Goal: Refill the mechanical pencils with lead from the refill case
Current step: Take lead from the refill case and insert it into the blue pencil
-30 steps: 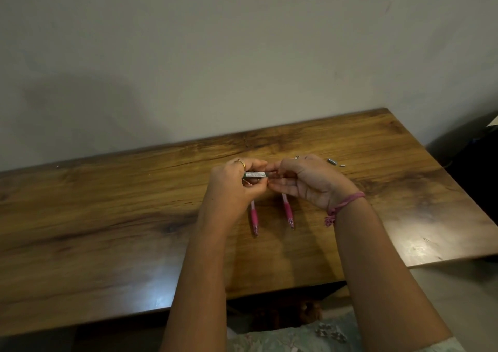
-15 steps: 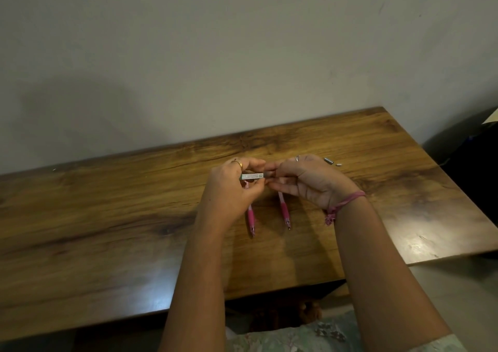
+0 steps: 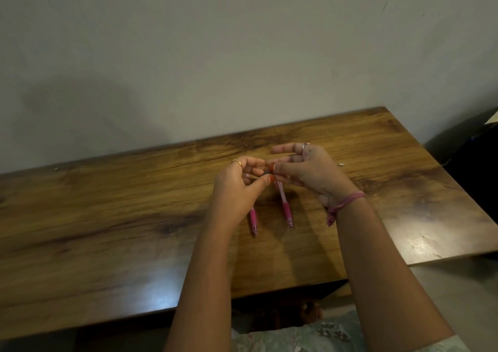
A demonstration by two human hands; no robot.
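Both hands [image 3: 272, 179] pinching refill case [image 3: 267, 173], mid-table [image 3: 107, 216], above two pencils [image 3: 285, 208]

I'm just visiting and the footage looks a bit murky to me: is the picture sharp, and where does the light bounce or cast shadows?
Head view: dim and soft; the left hand and right hand are slightly blurred, so the small dark item pinched between them is unclear. Glare patches sit on the wooden table. A broad shadow falls on the wall. The two pink mechanical pencils cast faint shadows.
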